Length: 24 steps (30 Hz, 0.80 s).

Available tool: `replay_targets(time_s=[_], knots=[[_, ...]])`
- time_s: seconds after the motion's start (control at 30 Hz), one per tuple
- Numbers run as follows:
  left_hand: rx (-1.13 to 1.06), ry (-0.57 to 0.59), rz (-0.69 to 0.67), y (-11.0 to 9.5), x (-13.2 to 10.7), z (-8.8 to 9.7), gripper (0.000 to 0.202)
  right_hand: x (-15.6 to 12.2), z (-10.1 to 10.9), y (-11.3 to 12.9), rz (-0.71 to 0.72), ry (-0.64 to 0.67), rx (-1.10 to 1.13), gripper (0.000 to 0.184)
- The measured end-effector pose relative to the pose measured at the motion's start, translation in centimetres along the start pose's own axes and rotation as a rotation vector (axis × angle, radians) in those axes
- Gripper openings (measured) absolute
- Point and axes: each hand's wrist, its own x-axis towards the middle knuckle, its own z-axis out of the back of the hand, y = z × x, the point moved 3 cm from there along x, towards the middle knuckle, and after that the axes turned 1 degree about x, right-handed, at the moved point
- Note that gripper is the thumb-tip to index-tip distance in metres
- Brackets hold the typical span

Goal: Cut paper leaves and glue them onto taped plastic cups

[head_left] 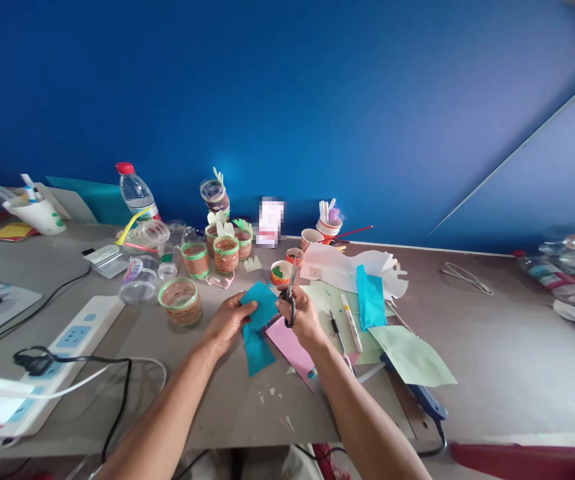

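My left hand (pixel 230 323) pinches a piece of teal paper (pixel 262 301) between thumb and fingers, above the table. In my right hand (pixel 304 319) is a pair of scissors (pixel 292 297), its blades pointing up and away from me, just right of the paper. Under the held piece, a teal strip (pixel 258 355) hangs or lies; whether the two are joined I cannot tell. Pink paper (pixel 292 345) lies beneath my right hand. Beyond the scissors sits a small cup (pixel 280 273) with green bits inside. Small paper scraps (pixel 288 423) are scattered near the front edge.
Several twine-wrapped jars (pixel 181 303) with green rims stand at left. A white power strip (pixel 70 353) with cables lies front left. To the right are a marker (pixel 352 323), a black pen (pixel 336 330), green paper (pixel 412 357) and a blue corded tool (pixel 430 403). A blue wall rises behind.
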Motion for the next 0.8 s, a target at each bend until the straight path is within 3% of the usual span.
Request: replay_targets(time_s=[0.3,0.6,0.7,0.8], knots=[[0.183,0.124,0.062,0.9,0.01,0.26,0.032,0.11,0.53,0.78,0.012,-0.108,-0.012,0.031],[0.082,0.176,0.082,0.58,-0.45,-0.31,0.036,0.02,0.16,0.67,0.034,0.032,0.031,0.034],[0.093,0.071,0.04,0.71,-0.13,0.01,0.036,0.04,0.36,0.39,0.042,0.026,0.012,0.033],[0.068,-0.132,-0.089,0.25,0.11,0.61,0.036,-0.04,0.42,0.21,0.017,0.038,-0.057,0.032]])
